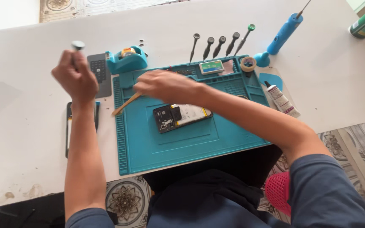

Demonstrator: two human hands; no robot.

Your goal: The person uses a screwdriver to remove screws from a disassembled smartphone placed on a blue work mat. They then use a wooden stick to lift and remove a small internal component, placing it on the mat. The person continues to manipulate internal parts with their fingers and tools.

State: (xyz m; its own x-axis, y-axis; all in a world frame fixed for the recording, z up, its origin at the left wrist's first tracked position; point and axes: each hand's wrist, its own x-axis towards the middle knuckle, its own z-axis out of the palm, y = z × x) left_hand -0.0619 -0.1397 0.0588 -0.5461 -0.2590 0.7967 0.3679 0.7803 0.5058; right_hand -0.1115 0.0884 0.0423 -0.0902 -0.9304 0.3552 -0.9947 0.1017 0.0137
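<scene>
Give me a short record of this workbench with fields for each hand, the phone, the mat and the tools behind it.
left hand: raised in a fist around a screwdriver
right hand: over the mat, holding a wooden stick
phone: back off, lying on the mat
mat: teal, on a white table
behind the mat: row of screwdrivers, tape dispenser

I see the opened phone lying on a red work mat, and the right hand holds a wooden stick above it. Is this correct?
Not quite: the work mat is teal blue, not red, as the head view shows. The rest holds: the opened phone lies on it, and the right hand holds a wooden stick above the mat.
</scene>
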